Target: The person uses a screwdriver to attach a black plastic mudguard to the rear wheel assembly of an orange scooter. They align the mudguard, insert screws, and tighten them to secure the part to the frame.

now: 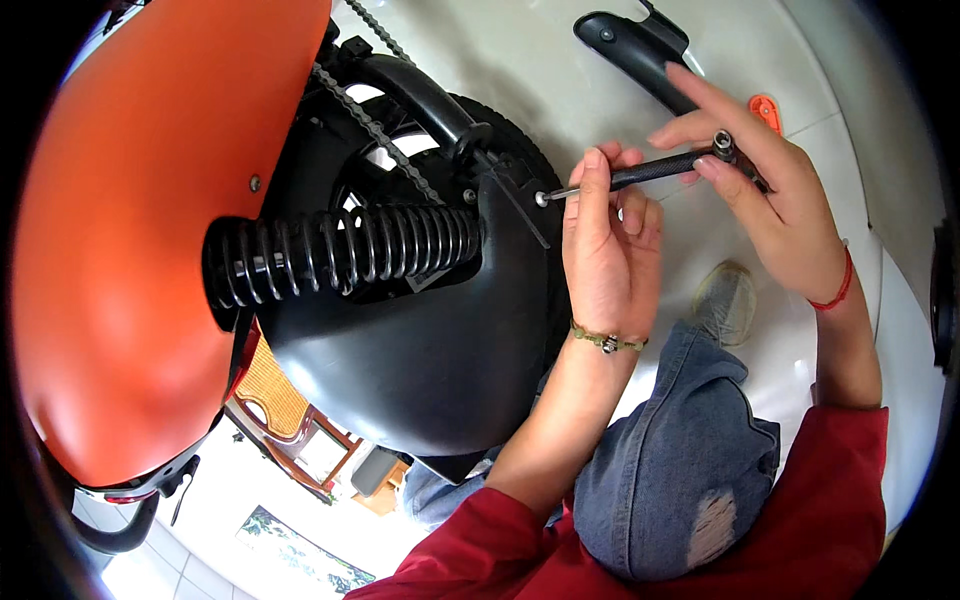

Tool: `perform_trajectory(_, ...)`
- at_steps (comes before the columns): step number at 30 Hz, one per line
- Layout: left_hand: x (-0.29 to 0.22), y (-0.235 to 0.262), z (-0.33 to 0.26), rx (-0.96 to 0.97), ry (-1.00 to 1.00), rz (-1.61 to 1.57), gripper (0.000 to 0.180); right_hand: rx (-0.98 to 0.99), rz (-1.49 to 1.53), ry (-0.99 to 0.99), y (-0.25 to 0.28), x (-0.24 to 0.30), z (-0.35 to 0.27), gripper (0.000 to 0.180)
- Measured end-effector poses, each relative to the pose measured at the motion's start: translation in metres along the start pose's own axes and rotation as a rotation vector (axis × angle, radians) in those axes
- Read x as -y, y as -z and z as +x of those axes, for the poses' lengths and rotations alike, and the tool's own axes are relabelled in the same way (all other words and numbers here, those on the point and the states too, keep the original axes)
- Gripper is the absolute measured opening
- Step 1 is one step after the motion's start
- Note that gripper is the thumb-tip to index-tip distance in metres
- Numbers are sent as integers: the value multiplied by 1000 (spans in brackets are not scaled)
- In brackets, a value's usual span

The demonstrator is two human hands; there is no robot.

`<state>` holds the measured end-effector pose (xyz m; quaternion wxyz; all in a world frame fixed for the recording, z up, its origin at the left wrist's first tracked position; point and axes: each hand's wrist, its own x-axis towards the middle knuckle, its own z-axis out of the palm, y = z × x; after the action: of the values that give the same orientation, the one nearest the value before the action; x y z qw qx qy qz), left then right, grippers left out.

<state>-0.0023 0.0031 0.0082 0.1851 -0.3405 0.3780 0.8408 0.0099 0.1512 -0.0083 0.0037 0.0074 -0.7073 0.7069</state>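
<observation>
Screwdriver (655,168) tip on screw (541,198) at black fender (440,340) edge. Left hand (610,250) fingers pinch the shaft; right hand (760,190) grips the handle end, beside fender.

No package, label, sign or screen shows anywhere in the view. Nothing here bears a sticker, a tag or a display.
</observation>
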Motion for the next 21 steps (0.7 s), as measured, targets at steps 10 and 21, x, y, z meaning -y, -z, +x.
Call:
perform_trajectory(10, 4, 12, 1, 57, -89, -75, 16, -79, 7, -525, 17, 9, 3, 37)
perform_trajectory(21, -6, 9, 6, 66, -30, -159, 14, 103, -111, -60, 9, 11, 0, 28)
